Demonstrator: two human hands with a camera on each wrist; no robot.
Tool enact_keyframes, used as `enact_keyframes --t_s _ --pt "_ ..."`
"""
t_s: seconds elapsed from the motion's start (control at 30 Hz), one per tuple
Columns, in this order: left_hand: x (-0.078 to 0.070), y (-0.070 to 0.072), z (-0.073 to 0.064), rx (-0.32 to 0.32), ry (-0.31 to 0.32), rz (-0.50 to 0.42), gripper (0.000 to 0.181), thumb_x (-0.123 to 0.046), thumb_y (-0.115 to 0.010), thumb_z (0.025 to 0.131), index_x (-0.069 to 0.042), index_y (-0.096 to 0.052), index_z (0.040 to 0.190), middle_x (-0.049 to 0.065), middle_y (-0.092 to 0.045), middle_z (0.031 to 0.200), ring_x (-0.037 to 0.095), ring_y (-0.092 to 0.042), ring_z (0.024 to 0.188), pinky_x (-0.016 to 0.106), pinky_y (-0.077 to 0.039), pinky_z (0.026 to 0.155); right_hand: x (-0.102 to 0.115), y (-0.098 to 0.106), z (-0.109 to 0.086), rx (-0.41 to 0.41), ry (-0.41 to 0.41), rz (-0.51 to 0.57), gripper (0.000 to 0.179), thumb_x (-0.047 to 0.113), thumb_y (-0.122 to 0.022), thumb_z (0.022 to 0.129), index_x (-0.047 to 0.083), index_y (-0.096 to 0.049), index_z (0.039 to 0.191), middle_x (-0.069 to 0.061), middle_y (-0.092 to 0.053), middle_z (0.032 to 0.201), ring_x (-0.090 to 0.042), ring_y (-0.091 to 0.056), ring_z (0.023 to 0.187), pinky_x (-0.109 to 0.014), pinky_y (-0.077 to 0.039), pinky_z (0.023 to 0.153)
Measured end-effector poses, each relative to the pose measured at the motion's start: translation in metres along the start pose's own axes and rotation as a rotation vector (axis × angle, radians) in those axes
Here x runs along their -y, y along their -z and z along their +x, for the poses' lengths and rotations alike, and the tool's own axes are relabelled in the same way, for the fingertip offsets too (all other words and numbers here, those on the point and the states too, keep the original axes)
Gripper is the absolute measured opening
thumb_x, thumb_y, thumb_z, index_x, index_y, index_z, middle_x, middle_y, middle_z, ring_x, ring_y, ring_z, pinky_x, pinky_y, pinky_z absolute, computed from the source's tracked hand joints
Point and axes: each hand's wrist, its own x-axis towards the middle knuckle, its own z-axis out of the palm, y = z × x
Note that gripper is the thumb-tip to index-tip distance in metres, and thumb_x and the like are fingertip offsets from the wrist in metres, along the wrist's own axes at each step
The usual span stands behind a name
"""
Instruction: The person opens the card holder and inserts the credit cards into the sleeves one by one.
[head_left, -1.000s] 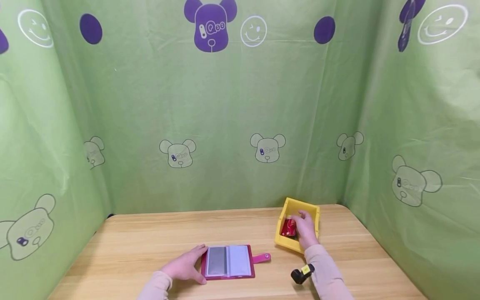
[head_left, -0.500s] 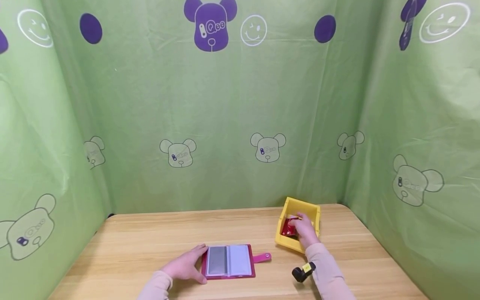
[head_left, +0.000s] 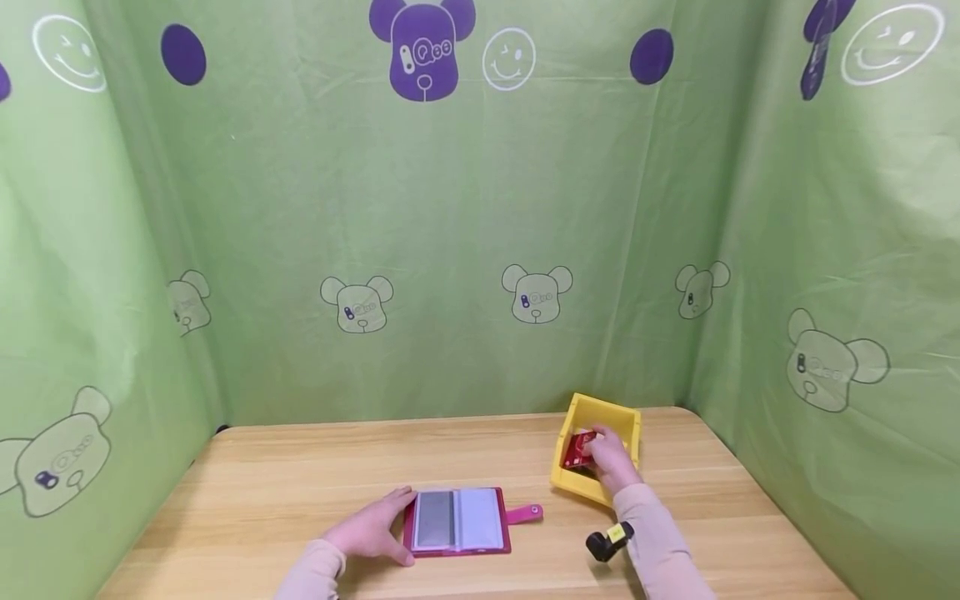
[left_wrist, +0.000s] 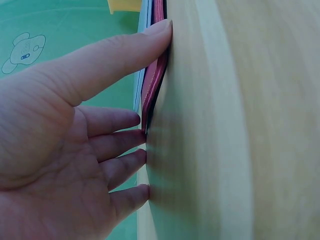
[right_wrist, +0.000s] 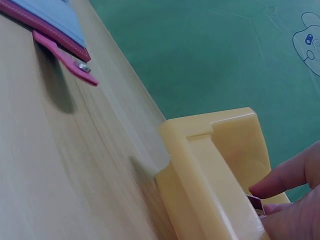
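Observation:
An open card holder (head_left: 478,518) with a dark pink cover and clear sleeves lies flat on the table. My left hand (head_left: 371,527) rests at its left edge, fingers fairly straight; in the left wrist view the thumb touches the cover's edge (left_wrist: 156,75). Inside the yellow bin (head_left: 634,437), my right hand (head_left: 613,462) pinches a red card (head_left: 576,450), which is tilted up. Only a dark corner of the card (right_wrist: 255,202) shows between thumb and finger in the right wrist view. What lies beneath the card is hard to make out.
The card holder's pink snap strap (head_left: 525,514) sticks out toward the bin. A black wrist camera (head_left: 606,543) sits on the right sleeve. Green curtains (head_left: 442,358) with bear prints stand behind and beside the wooden table (head_left: 315,467).
My right fingers have closed on the red card in the bin and tilted it up slightly. The left hand and the card holder have stayed in place.

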Motion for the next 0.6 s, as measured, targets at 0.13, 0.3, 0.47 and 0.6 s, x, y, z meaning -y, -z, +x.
enact_keyframes --t_s 0.13,0.3,0.47,0.6 --pt "0.001 0.000 0.001 0.000 -0.002 0.001 0.101 -0.024 -0.086 0.063 0.009 -0.035 0.145 0.032 -0.030 0.153 0.051 -0.033 0.139 0.065 -0.027 0.114 0.005 0.001 -0.003 -0.012 0.018 0.009 0.077 -0.016 -0.036 0.079 -0.012 -0.007 0.151 -0.043 -0.020 0.146 -0.036 -0.046 0.110 -0.021 -0.053 0.077" --pt "0.001 0.001 0.001 0.000 -0.006 0.008 0.101 -0.024 -0.085 0.063 0.009 -0.035 0.144 0.032 -0.031 0.153 0.051 -0.033 0.139 0.065 -0.027 0.114 0.014 0.001 -0.007 -0.026 0.052 0.023 0.078 -0.018 -0.034 0.078 -0.012 -0.007 0.150 -0.042 -0.019 0.147 -0.035 -0.047 0.109 -0.016 -0.053 0.072" --pt "0.002 0.001 0.000 -0.002 -0.007 0.013 0.101 -0.024 -0.085 0.063 0.009 -0.035 0.144 0.032 -0.031 0.152 0.051 -0.033 0.139 0.065 -0.028 0.114 0.021 0.003 -0.012 -0.023 0.075 0.062 0.078 -0.019 -0.034 0.078 -0.013 -0.005 0.150 -0.043 -0.019 0.147 -0.037 -0.048 0.112 -0.018 -0.055 0.075" --pt "0.001 0.000 0.000 0.000 -0.006 0.014 0.101 -0.025 -0.086 0.063 0.009 -0.035 0.144 0.031 -0.031 0.152 0.051 -0.034 0.139 0.065 -0.028 0.114 0.026 0.004 -0.016 -0.012 0.079 0.080 0.079 -0.020 -0.034 0.078 -0.012 -0.002 0.151 -0.043 -0.017 0.149 -0.039 -0.045 0.117 -0.019 -0.056 0.078"
